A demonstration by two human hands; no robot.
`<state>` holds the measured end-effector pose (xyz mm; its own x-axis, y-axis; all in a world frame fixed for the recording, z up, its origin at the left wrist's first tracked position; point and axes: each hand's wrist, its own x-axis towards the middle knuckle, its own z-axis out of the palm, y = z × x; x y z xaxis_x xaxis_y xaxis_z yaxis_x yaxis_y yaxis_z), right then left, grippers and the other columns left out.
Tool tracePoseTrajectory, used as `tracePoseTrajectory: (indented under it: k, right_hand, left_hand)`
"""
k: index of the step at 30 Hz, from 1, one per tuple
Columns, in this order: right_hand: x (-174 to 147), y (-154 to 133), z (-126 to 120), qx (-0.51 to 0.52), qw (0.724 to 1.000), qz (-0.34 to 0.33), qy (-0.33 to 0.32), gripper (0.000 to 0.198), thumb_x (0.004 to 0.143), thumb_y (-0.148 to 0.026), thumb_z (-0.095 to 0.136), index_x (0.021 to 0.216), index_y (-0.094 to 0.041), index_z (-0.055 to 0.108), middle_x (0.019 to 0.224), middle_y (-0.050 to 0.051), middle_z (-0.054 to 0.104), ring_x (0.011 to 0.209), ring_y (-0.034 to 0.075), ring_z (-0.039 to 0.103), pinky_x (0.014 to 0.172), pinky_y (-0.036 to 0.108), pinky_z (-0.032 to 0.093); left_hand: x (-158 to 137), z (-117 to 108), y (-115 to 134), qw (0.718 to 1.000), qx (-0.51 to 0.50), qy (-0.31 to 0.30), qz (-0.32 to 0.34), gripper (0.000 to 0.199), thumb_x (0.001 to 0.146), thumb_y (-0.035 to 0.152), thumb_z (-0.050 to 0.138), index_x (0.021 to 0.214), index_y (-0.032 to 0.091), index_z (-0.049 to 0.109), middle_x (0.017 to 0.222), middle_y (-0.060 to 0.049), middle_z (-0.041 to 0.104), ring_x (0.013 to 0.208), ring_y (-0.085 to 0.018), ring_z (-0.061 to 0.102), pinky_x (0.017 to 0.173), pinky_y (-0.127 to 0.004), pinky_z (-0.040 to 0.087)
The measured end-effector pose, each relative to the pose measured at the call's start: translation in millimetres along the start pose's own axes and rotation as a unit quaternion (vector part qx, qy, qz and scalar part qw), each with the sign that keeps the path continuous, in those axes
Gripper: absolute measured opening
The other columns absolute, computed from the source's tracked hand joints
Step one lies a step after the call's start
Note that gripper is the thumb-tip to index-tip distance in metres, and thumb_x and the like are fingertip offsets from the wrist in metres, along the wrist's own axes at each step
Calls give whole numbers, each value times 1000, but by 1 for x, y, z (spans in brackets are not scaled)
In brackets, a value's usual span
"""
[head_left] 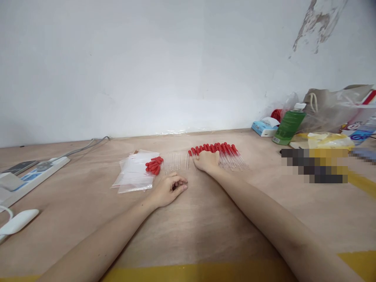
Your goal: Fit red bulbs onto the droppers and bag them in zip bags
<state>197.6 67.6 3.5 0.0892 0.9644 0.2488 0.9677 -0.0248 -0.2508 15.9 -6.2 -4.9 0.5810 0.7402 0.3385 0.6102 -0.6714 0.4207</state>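
Red-tipped tubes [226,147]: roughly thirteen, clear and slender with rounded, matte bulbs, rowed right of centre on the counter [188,231]; overlap prevents an exact count.
Bare tubes [173,162]: several, thin and transparent, lying left of that row; too fine to count.
Loose red bulbs [154,166]: around ten, heaped on glossy, flat plastic bags [132,172], number unclear.
Left hand [170,190]: one, loosely curled with a gap at the thumb, below the bare tubes; palm partly hidden.
Right hand [206,161]: one, over the row's left part; fingertips obscured, cannot tell whether it grips.
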Motion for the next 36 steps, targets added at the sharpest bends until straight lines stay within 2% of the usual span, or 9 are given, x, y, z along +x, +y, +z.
tracePoseTrajectory:
  k: [7,15,17,19,22,24,27,31,36]
  right_hand:
    - [-6,-17,-1,8,999,-45,-1,37,78,-46,43,76,-16,64,77,11,66,76,23,58,81,41,23]
    - [-2,-38,-4,2,998,-17,-57,22,73,-30,51,79,-13,64,83,14,67,78,24,61,81,40,26]
    - [-3,-39,-6,2,998,-21,-63,22,74,-29,50,78,-13,64,84,15,67,79,24,61,82,40,27]
    - [-7,-37,-10,5,997,-35,-63,24,77,-30,46,78,-13,63,83,14,67,79,24,61,80,39,28]
    - [-22,-23,-21,10,997,-65,-44,29,82,-30,37,86,-12,59,85,14,66,79,24,60,77,36,30]
    - [-36,-8,-28,8,996,-88,-22,29,84,-29,34,92,-10,55,85,14,65,78,24,59,76,35,29]
    - [-57,19,-33,3,988,-151,18,25,87,-25,30,90,-12,51,73,10,64,66,20,57,73,33,29]
    - [-75,51,-27,26,972,-224,64,21,88,-25,31,86,-16,50,73,6,65,66,18,55,76,32,27]
    - [-79,66,-17,88,957,-254,110,19,88,-26,34,84,-17,51,80,5,65,69,16,56,78,32,27]
  left_hand:
    - [1,-1,2,1000,4,5,1,17,80,29,52,89,20,63,76,-1,57,67,-11,54,60,-22,43]
    - [-1,2,4,1000,-3,0,2,17,81,28,51,89,20,63,79,-2,58,67,-12,54,60,-23,43]
    - [-2,2,3,1000,4,31,-3,17,81,29,50,91,20,61,83,-2,59,67,-12,54,61,-24,43]
    - [-1,-3,-2,995,24,97,-24,16,82,30,48,86,19,59,84,-3,59,70,-13,54,64,-25,43]
    - [3,-25,-22,969,89,207,-97,17,80,33,49,74,18,56,76,-3,58,75,-16,54,70,-28,43]
    - [10,-43,-40,944,157,237,-166,20,77,36,50,74,18,58,79,-4,59,81,-20,54,75,-31,42]
    - [24,-65,-63,918,244,188,-248,32,72,45,53,88,18,64,94,-9,59,97,-27,50,83,-37,38]
    - [45,-71,-74,891,296,101,-328,47,67,56,53,90,18,67,105,-14,59,105,-34,47,87,-43,34]
    - [56,-64,-74,894,292,70,-334,33,63,51,58,66,19,68,82,-13,65,90,-34,56,78,-42,39]
